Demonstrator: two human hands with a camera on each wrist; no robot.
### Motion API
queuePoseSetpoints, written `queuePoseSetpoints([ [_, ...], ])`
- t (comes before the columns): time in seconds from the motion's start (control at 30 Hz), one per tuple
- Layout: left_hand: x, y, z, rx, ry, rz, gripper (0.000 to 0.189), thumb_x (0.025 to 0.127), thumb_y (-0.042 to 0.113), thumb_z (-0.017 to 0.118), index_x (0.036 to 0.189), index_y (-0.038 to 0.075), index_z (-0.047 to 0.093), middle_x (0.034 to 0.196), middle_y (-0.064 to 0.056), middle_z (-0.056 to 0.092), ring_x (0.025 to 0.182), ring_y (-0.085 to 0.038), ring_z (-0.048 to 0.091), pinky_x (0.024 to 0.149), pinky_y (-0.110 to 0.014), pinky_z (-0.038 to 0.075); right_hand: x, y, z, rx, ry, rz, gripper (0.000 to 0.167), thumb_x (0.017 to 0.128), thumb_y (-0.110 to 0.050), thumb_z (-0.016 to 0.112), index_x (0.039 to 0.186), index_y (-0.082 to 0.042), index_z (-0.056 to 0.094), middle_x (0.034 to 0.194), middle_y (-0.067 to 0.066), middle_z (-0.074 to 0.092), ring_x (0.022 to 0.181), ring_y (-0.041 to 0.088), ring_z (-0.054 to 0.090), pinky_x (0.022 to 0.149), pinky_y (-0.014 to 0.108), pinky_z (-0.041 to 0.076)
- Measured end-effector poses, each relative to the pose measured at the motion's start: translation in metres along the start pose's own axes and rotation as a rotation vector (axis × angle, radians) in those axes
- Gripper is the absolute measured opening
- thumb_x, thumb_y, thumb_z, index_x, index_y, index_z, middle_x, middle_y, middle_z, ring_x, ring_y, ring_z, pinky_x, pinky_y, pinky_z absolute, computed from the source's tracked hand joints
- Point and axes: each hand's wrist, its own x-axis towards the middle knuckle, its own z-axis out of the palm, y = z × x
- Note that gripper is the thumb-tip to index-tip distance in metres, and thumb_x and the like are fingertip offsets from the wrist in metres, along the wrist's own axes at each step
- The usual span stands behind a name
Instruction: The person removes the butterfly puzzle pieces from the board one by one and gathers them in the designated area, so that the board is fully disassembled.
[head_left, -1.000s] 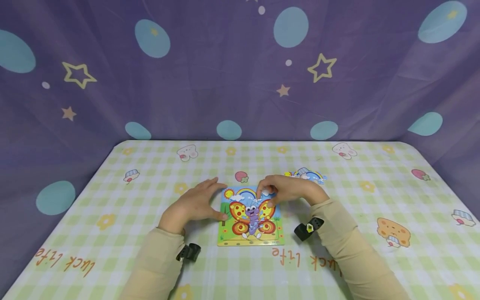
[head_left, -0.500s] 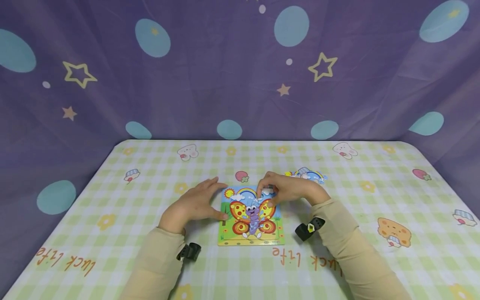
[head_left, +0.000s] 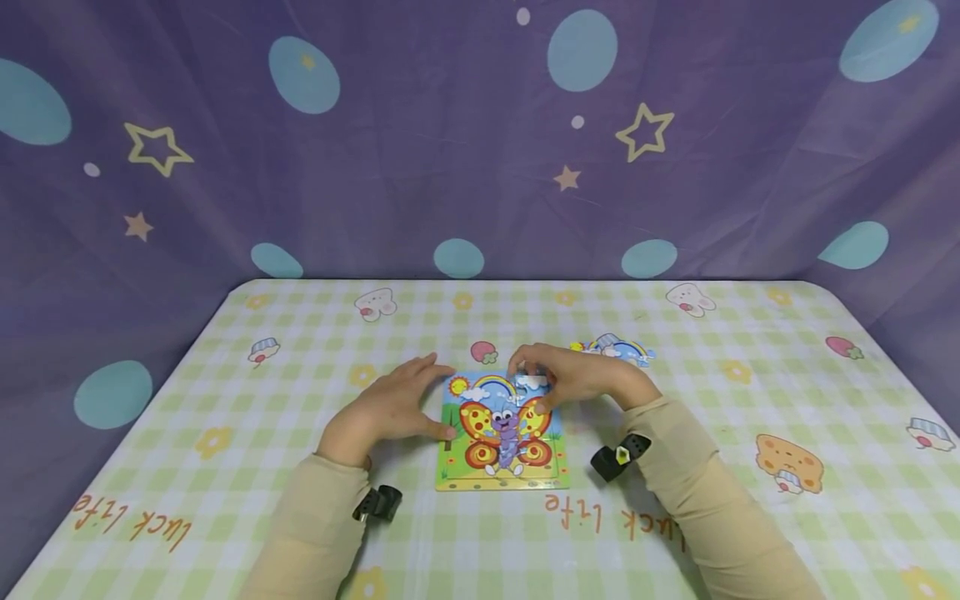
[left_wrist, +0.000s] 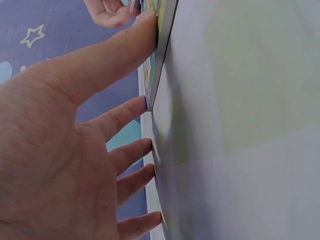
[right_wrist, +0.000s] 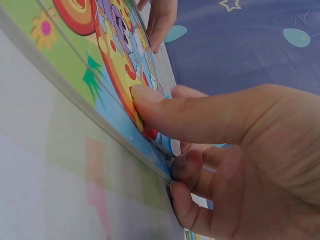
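A square butterfly jigsaw puzzle [head_left: 501, 483] lies in its tray on the table, butterfly upright in the head view. My left hand [head_left: 386, 408] is at its left side, thumb resting on the edge and index fingertip at the far corner. In the left wrist view its other fingers [left_wrist: 135, 185] are spread, tips down at the cloth. My right hand [head_left: 570, 375] bends over the upper right corner, its thumb [right_wrist: 150, 100] on the yellow wing. Between thumb and fingers it pinches a cloud-patterned puzzle piece [head_left: 531, 383], whose far side is partly hidden by the fingers.
Beyond my right hand, several loose pieces [head_left: 618, 347] with rainbow and cloud prints lie on the table. A green-and-white checked cloth [head_left: 480, 550] covers the table. A purple patterned curtain [head_left: 420, 167] hangs behind it and at both sides.
My right index finger has shifted off the piece's near-left side to the far edge, uncovering more of the cloud print. My left hand and the tray stay put.
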Motion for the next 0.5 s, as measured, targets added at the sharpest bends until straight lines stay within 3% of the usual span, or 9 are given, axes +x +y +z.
queuePoseSetpoints([
  [0.13, 0.000, -0.001, 0.000, 0.001, 0.004, 0.006, 0.088, 0.075, 0.045, 0.084, 0.149, 0.018, 0.043, 0.163, -0.014, 0.020, 0.148, -0.038, 0.018, 0.116, -0.061, 0.021, 0.000, -0.003, 0.001, -0.006, 0.021, 0.044, 0.045, 0.080, 0.005, 0.077, 0.118, -0.002, 0.053, 0.096, 0.009, 0.047, 0.082, 0.021, 0.042, 0.074, 0.029, 0.038],
  [0.27, 0.000, -0.002, 0.000, -0.002, 0.006, 0.007, 0.088, 0.075, 0.045, 0.084, 0.149, 0.018, 0.043, 0.163, -0.014, 0.020, 0.148, -0.038, 0.018, 0.116, -0.062, 0.021, -0.001, -0.006, -0.002, -0.039, 0.054, 0.082, 0.035, 0.080, 0.003, 0.077, 0.108, -0.001, 0.058, 0.092, 0.006, 0.052, 0.082, 0.018, 0.046, 0.073, 0.028, 0.042],
  [0.5, -0.001, -0.002, 0.000, 0.003, 0.003, 0.001, 0.088, 0.075, 0.045, 0.084, 0.149, 0.019, 0.043, 0.163, -0.014, 0.020, 0.148, -0.037, 0.018, 0.116, -0.061, 0.021, -0.006, -0.002, -0.011, -0.078, 0.097, 0.049, 0.015, 0.087, 0.001, 0.069, 0.101, -0.004, 0.065, 0.087, 0.001, 0.059, 0.080, 0.015, 0.051, 0.073, 0.029, 0.046],
])
